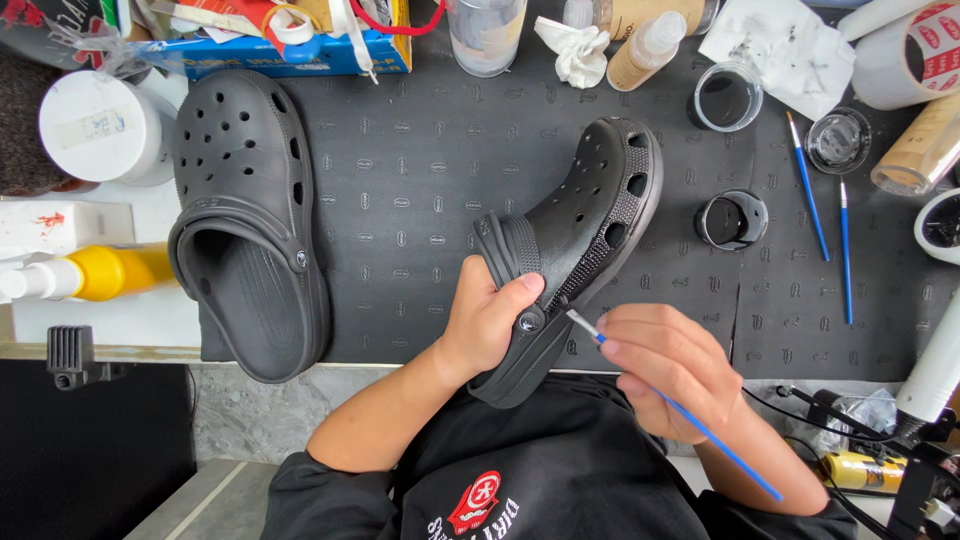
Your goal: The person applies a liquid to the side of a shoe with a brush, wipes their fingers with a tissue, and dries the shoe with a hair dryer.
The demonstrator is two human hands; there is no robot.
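My left hand [487, 318] grips a black clog [585, 225] by its heel strap and holds it tilted on its side over the black mat [420, 170]. In my right hand [665, 368] is a thin blue paintbrush [690, 415], its tip touching the clog's side near the strap rivet. A second black clog [250, 215] lies flat on the mat at the left, sole down, away from both hands.
Small round paint pots [732, 220] [726, 98] and two more blue brushes [806, 185] [846, 250] lie right of the held clog. Bottles, a crumpled tissue [578, 48], tape rolls and a blue box crowd the far edge. A yellow spray bottle [95, 272] lies left.
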